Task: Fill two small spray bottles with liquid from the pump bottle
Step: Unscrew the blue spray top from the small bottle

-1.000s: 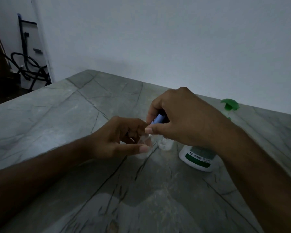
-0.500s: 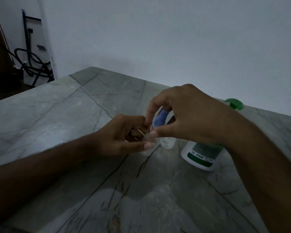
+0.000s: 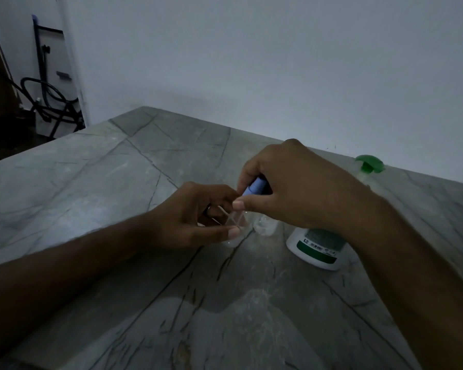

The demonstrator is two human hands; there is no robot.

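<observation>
My left hand [image 3: 195, 214] grips a small clear spray bottle [image 3: 237, 227] that stands on the stone table. My right hand [image 3: 292, 185] pinches the blue spray cap [image 3: 255, 187] just above that bottle, and its thin dip tube slants down into the bottle's mouth. A second clear small bottle [image 3: 265, 225] stands right behind, partly hidden by my right hand. The white pump bottle [image 3: 318, 247] with a green label and green pump head [image 3: 369, 164] stands to the right, behind my right wrist.
The grey veined stone table [image 3: 145, 289] runs up to a white wall at the back. Off the table's far left corner, dark hoses and a metal frame [image 3: 48, 97] lean in a doorway.
My right hand has raised the blue cap a little, so the dip tube shows above the bottle. The camera view has shifted slightly.
</observation>
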